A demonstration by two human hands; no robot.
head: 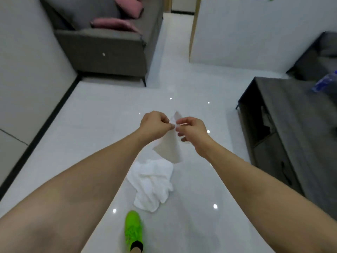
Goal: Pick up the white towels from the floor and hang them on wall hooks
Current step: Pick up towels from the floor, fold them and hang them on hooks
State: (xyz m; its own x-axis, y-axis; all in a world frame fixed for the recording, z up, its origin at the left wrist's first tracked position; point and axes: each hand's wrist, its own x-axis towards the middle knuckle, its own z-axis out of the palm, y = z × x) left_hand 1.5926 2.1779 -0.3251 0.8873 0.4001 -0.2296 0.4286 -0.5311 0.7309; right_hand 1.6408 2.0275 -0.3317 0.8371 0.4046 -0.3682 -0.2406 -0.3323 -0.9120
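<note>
Both hands' grip pinching towel (168, 143); glossy tile floor (102, 114).

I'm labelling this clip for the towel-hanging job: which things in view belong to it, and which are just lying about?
Belong to the job:
- held white towel, pinched at its top corner by left hand and right hand
- crumpled white towels on the floor

Just lying about:
- grey sofa with pink cushions
- dark TV cabinet
- blue plastic bottle
- green shoe
</note>
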